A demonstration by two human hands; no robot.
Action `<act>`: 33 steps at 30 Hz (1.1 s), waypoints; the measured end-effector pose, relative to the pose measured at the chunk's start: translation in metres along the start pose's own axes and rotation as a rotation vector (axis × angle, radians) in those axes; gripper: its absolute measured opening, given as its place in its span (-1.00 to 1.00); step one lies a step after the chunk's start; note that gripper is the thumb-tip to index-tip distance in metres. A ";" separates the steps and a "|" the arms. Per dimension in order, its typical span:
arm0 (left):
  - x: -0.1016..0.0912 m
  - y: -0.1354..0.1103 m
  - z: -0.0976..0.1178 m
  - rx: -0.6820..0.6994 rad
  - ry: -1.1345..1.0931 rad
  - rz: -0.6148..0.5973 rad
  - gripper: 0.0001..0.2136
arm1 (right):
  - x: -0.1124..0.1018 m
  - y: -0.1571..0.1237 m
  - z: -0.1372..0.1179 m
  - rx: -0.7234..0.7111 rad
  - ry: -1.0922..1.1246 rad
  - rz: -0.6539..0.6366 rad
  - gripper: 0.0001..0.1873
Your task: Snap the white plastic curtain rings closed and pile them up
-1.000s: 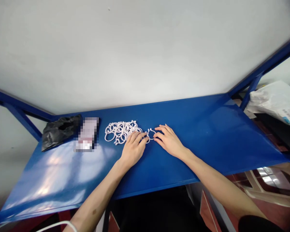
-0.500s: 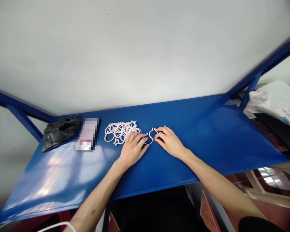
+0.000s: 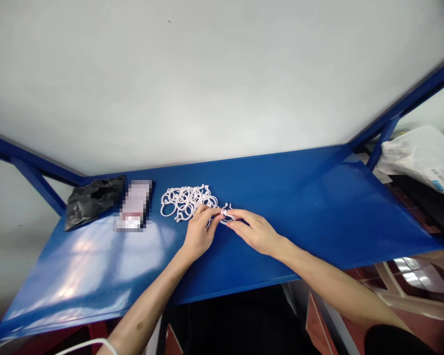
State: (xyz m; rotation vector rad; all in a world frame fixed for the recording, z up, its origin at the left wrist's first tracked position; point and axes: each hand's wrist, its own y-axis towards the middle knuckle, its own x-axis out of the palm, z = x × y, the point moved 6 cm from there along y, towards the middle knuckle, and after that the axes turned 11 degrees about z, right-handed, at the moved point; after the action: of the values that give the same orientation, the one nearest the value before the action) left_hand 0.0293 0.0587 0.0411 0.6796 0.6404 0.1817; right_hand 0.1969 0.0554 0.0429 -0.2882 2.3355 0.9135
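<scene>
My left hand is closed in a pinch, thumb and index finger on a white plastic ring with small knobbed ends. From the right, the fingertips of my right hand pinch the same small spot. Part of another white ring shows just behind and between the fingertips. Fingers hide much of both rings, so I cannot tell whether they are linked. Left of my left hand lies a loose pile of similar white rings, several overlapping one another.
The blue table runs along a pale wall. A black plastic bag and a blurred-out box-like item lie at its left. Blue frame bars rise at both ends. Beyond the right end is a white plastic-wrapped package.
My hands have come together, the right one moving left. The ring at my right fingertips has left its place on the table and now meets the left fingertips, which have closed to a pinch.
</scene>
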 end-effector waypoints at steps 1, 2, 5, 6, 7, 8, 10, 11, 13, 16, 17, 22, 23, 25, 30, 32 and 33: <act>0.000 0.000 -0.001 -0.016 -0.024 0.000 -0.90 | -0.001 0.000 0.001 -0.005 0.049 0.054 -0.72; -0.001 0.000 -0.001 -0.026 -0.041 0.004 -0.91 | -0.003 -0.001 0.002 -0.012 0.090 0.101 -0.69; -0.002 0.001 0.001 -0.023 -0.062 0.018 -0.93 | -0.004 0.000 0.009 0.012 0.154 0.149 -0.67; -0.001 0.001 0.002 -0.009 -0.064 0.014 -0.94 | -0.004 0.001 0.010 0.024 0.164 0.143 -0.71; -0.001 0.001 0.004 0.009 -0.065 0.008 -0.93 | -0.005 0.002 0.011 0.031 0.171 0.137 -0.76; 0.000 0.001 0.006 0.028 -0.064 0.001 -0.93 | -0.006 0.002 0.011 0.037 0.177 0.135 -0.80; 0.001 0.000 0.010 0.064 -0.060 -0.004 -0.93 | -0.007 0.004 0.010 0.046 0.192 0.140 -0.85; 0.001 0.000 0.011 0.078 -0.058 -0.005 -0.93 | -0.007 0.004 0.010 0.045 0.199 0.140 -0.87; 0.001 -0.002 0.012 0.096 -0.053 -0.008 -0.92 | -0.007 0.004 0.010 0.046 0.214 0.139 -0.88; 0.002 -0.006 0.013 0.108 -0.040 -0.012 -0.92 | -0.003 0.002 0.013 0.079 0.240 0.110 -0.87; 0.003 -0.007 0.013 0.114 -0.035 -0.008 -0.91 | -0.002 0.001 0.015 0.087 0.247 0.104 -0.86; 0.006 -0.014 0.018 0.215 -0.005 0.018 -0.85 | -0.001 -0.005 0.012 -0.034 0.216 0.088 -0.82; 0.007 -0.014 0.020 0.238 0.006 0.020 -0.84 | -0.001 -0.005 0.011 -0.061 0.200 0.079 -0.81; 0.007 -0.013 0.023 0.270 0.026 0.023 -0.86 | -0.001 -0.006 0.009 -0.083 0.170 0.072 -0.80; 0.005 -0.003 0.021 0.255 0.145 -0.022 -0.89 | -0.010 0.003 0.014 -0.043 0.027 0.161 -0.81; 0.007 -0.002 0.018 0.278 0.235 -0.060 -0.83 | -0.017 0.006 0.025 0.016 -0.094 0.201 -0.79; 0.008 -0.003 0.017 0.300 0.281 -0.082 -0.82 | -0.022 0.007 0.033 0.057 -0.167 0.214 -0.77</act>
State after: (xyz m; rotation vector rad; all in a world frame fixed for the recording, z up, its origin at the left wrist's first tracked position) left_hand 0.0458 0.0501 0.0449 0.9235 0.9759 0.1062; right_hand 0.2266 0.0819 0.0411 0.0611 2.2616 0.9308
